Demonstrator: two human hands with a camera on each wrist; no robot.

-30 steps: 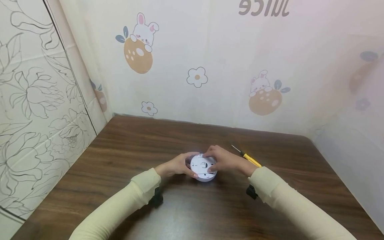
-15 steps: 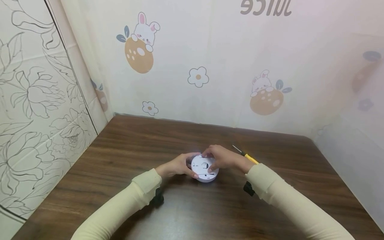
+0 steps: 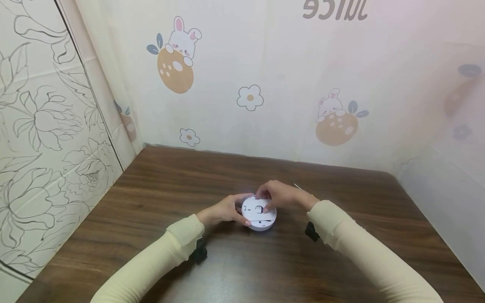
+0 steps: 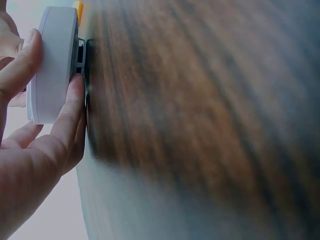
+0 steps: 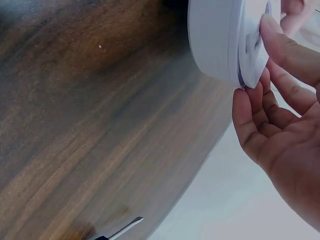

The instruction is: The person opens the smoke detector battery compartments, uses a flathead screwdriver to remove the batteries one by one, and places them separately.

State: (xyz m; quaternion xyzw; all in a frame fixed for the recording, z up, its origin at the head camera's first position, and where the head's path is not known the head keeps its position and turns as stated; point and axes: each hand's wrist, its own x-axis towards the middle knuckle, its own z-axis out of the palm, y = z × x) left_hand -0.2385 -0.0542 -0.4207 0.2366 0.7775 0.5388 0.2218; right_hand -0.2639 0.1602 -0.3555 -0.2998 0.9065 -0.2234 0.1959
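A round white device (image 3: 261, 227), like a smoke alarm, sits between both hands near the middle of the table. My left hand (image 3: 227, 209) grips its left side, thumb near the front rim; in the left wrist view the fingers reach under the device's body (image 4: 56, 65). My right hand (image 3: 280, 195) pinches the flat white plate (image 3: 251, 210) on its upper face. The right wrist view shows the thumb on that plate's face (image 5: 254, 60) and the other fingertips at its edge, where a narrow dark gap runs along the body.
A screwdriver lies behind the right forearm; its metal shaft (image 3: 298, 186) shows in the head view, its yellow handle (image 4: 78, 10) in the left wrist view. The dark wood table (image 3: 182, 176) ends at a patterned cloth wall (image 3: 219, 113).
The right thumb has shifted slightly back over the plate's centre hole, and the right wrist has drifted left, covering the screwdriver's handle. The left hand keeps its grip.
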